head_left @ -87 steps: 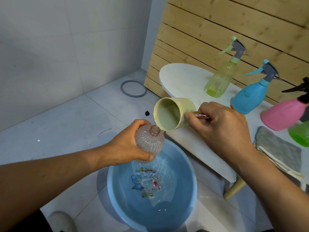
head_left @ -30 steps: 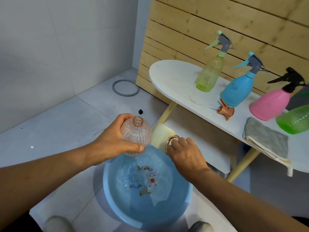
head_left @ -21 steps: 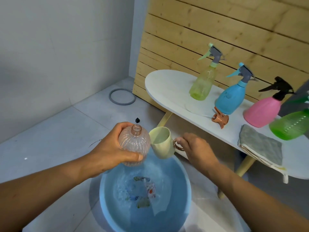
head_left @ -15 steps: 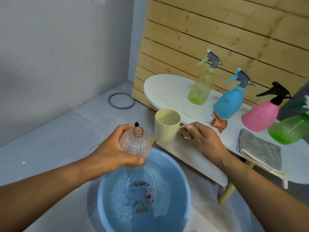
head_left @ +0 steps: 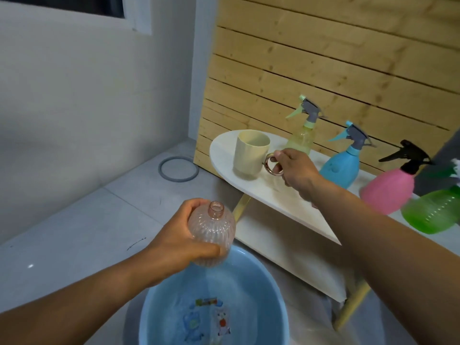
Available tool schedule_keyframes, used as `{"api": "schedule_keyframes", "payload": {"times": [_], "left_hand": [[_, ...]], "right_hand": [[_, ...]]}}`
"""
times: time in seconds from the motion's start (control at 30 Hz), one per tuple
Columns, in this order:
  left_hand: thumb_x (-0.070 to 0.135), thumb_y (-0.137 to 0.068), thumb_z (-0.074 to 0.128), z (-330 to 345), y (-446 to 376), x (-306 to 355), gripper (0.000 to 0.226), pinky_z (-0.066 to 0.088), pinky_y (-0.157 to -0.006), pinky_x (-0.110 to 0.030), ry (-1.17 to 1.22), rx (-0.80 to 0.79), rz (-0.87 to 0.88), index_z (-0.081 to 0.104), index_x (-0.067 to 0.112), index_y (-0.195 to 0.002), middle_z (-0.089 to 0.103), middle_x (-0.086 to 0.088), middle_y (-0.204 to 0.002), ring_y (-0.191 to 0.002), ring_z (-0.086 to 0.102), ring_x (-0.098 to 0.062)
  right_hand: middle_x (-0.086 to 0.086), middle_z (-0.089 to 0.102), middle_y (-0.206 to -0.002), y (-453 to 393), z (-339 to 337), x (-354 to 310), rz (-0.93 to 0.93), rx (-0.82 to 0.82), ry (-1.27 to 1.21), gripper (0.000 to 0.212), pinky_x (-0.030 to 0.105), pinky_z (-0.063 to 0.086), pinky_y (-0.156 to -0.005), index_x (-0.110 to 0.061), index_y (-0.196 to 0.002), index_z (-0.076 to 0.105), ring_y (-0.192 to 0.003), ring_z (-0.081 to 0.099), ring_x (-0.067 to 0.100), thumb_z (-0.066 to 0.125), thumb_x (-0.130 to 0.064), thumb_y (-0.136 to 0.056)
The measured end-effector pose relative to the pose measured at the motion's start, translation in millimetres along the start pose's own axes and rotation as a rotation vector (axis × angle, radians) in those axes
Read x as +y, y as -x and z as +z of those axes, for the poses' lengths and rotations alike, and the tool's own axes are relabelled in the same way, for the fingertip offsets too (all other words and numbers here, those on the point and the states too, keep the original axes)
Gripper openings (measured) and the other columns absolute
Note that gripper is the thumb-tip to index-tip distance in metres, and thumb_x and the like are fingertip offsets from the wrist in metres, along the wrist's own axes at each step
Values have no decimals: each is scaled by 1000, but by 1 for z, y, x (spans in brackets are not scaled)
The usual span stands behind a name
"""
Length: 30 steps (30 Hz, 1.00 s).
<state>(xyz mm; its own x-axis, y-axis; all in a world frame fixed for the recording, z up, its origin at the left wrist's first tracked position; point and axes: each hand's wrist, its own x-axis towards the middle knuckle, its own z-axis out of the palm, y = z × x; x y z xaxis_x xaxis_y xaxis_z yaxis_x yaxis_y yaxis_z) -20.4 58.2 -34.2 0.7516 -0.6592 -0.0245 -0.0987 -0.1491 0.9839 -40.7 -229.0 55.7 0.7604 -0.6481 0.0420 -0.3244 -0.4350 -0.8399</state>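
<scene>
My left hand (head_left: pixel 174 241) grips a ribbed, clear pink bottle (head_left: pixel 212 235) with no cap, upright above the far rim of a blue basin (head_left: pixel 271 277) that holds water. My right hand (head_left: pixel 295 168) holds the metal ring handle of a pale yellow mug (head_left: pixel 251 154). The mug stands upright on the left end of a white table (head_left: pixel 281 195).
Spray bottles line the table's back: yellow-green (head_left: pixel 302 135), blue (head_left: pixel 344 163), pink (head_left: pixel 390 185) and green (head_left: pixel 435 210). A wooden slat wall stands behind. A grey ring (head_left: pixel 178 169) lies on the tiled floor by the wall. The table's wooden legs stand right of the basin.
My right hand lifted the mug out of the basin and carried it up and right onto the table's left end. The left hand kept the bottle over the basin.
</scene>
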Motion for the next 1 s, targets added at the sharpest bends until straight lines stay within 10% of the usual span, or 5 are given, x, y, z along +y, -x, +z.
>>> {"api": "schedule_keyframes", "payload": {"times": [1.0], "left_hand": [[16,-58,99,5,-6,-12,92,61,-77,-26,-8,-64,-26,50,51,-127,63,18,-120,-112,64,-12]], "right_hand": [[16,69,-95,-13,13,21,65,-40,119,29,24,47,-43,-4,-104,65,-50,63,18,44,-24,-107]]}}
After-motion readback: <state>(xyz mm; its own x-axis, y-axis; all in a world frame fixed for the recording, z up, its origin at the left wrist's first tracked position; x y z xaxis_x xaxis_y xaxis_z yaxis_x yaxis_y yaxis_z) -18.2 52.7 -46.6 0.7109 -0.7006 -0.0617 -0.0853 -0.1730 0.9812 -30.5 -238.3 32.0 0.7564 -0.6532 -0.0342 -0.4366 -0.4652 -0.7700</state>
